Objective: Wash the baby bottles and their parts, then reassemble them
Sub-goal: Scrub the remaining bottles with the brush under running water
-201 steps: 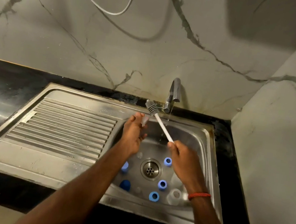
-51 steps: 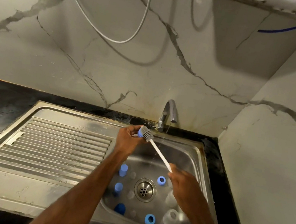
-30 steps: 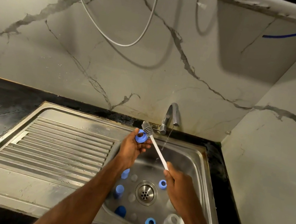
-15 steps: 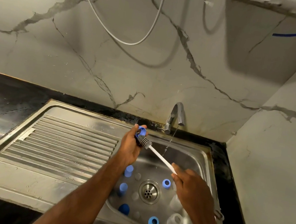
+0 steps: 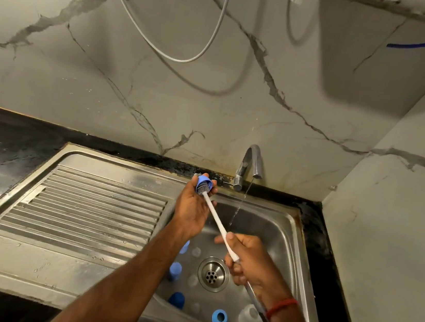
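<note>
Over a steel sink [image 5: 114,160] set in a black surface [image 5: 6,139], a person's left grip [image 5: 192,209] curls its fingers round a blue bottle ring [image 5: 204,182], held up near the running tap [image 5: 248,165]. The right grip [image 5: 249,263] is wrapped tight round the white handle of a brush [image 5: 216,218], its bristles inside the ring. In the basin below, a second ring [image 5: 219,316], blue caps [image 5: 174,270] and a clear bottle [image 5: 248,321] lie around the drain [image 5: 213,274]
</note>
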`<state>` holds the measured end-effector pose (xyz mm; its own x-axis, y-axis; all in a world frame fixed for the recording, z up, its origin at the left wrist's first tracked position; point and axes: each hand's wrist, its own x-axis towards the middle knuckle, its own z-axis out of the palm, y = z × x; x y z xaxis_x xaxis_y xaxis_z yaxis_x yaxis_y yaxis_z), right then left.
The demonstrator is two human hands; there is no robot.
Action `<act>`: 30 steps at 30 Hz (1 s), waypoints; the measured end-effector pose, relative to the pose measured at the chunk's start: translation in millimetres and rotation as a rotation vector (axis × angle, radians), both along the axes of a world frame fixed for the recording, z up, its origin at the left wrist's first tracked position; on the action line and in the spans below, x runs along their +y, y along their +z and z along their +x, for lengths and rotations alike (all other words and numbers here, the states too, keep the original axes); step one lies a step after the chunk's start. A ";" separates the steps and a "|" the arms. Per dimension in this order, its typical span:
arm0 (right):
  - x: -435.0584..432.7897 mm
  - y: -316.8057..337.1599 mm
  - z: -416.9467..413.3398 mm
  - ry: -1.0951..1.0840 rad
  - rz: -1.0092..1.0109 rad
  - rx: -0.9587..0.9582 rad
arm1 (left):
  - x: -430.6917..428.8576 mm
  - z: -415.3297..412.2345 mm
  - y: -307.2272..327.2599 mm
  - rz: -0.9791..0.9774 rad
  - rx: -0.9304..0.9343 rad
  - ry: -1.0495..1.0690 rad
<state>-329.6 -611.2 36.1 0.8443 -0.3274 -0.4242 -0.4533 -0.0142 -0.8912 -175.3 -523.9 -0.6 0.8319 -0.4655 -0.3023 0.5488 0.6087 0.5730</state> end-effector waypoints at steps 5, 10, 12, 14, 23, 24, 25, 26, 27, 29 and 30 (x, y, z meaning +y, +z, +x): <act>-26.9 -8.5 -5.0 0.004 -1.083 -0.116 | -1.6 3.5 -1.9 0.078 -0.050 0.034; -44.5 -19.5 -7.4 -0.060 -1.604 -0.309 | -4.1 2.2 1.0 0.168 -0.136 0.028; -33.6 -16.2 -4.9 -0.003 -1.356 -0.206 | -4.9 2.4 0.3 0.168 -0.146 0.025; -24.5 -15.4 -0.7 0.040 -0.850 -0.077 | -4.8 3.4 -1.9 0.140 -0.129 0.014; -47.5 -35.1 -16.2 -0.004 -1.554 -0.351 | 6.0 15.0 -10.4 0.173 -0.100 0.102; -50.7 -32.9 -16.0 -0.025 -1.593 -0.387 | 7.5 14.0 -10.1 0.180 -0.118 0.090; -52.0 -29.8 -15.1 -0.028 -1.605 -0.401 | 8.3 13.4 -10.4 0.184 -0.140 0.073; -52.1 -27.4 -13.8 -0.029 -1.622 -0.400 | 8.7 12.0 -10.2 0.191 -0.154 0.057; -51.3 -25.6 -12.1 -0.013 -1.636 -0.389 | 8.6 11.4 -11.2 0.210 -0.170 0.043; -49.7 -20.4 -11.1 0.044 -1.698 -0.374 | 7.3 9.3 -12.1 0.269 -0.203 0.035; -51.0 -19.4 -11.5 0.066 -1.719 -0.355 | 6.6 9.0 -13.8 0.288 -0.226 0.032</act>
<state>-341.1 -662.2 16.7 0.8400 -0.1305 0.5266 -0.2175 -0.9702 0.1066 -166.3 -517.3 -14.4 0.9054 -0.3605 -0.2244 0.3722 0.4195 0.8279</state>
